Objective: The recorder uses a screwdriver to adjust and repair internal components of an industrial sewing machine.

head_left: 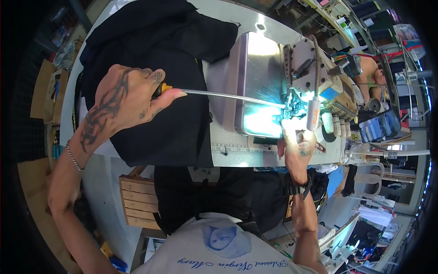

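My left hand (130, 93) is closed round the black and yellow handle of a long screwdriver (214, 94). Its thin metal shaft runs to the right, and the tip reaches the brightly lit needle area of a sewing machine (303, 68). Just below that spot is my right hand (299, 141), fingers bent up against the machine's parts. Glare hides whatever those fingertips may be gripping. Between my hands lies the machine's shiny metal bed cover (260, 86). Black cloth (159, 109) spreads over the table beneath my left hand.
A small white lamp (313, 113) on a cable hangs beside the needle area. Along the table's near edge runs a printed ruler (246, 150). A phone (381, 124) stands at the right. Farther right, another person (368, 75) leans over. A wooden crate (139, 201) sits below the table.
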A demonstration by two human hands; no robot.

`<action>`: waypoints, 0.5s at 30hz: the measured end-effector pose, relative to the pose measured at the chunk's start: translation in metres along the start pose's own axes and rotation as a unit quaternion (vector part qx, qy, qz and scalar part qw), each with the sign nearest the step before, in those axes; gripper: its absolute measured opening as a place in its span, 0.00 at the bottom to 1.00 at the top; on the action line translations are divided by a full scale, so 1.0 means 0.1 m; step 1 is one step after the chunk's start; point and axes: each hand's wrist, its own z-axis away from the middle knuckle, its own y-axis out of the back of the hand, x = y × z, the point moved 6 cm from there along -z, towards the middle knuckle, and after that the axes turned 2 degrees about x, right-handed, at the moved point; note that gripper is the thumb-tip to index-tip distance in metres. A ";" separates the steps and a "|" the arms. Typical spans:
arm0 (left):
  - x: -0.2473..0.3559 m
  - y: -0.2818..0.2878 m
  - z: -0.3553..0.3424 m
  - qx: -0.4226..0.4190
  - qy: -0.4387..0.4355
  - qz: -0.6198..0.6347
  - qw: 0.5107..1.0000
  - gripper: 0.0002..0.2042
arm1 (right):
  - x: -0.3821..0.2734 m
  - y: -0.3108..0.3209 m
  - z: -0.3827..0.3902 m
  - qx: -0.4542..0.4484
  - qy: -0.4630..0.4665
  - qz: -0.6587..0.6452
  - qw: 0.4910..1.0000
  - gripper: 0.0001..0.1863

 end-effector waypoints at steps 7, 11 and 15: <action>-0.13 0.00 -0.17 -0.202 0.113 0.036 0.972 0.29 | -0.07 -0.03 0.01 -0.011 -0.002 -0.045 0.999 0.08; -0.09 0.07 -0.19 -0.211 0.131 0.037 0.968 0.30 | -0.10 -0.03 0.02 -0.024 -0.012 -0.027 0.999 0.08; 0.05 0.13 -0.17 -0.118 0.066 -0.012 0.991 0.31 | -0.11 -0.03 0.02 -0.017 0.000 -0.021 1.000 0.08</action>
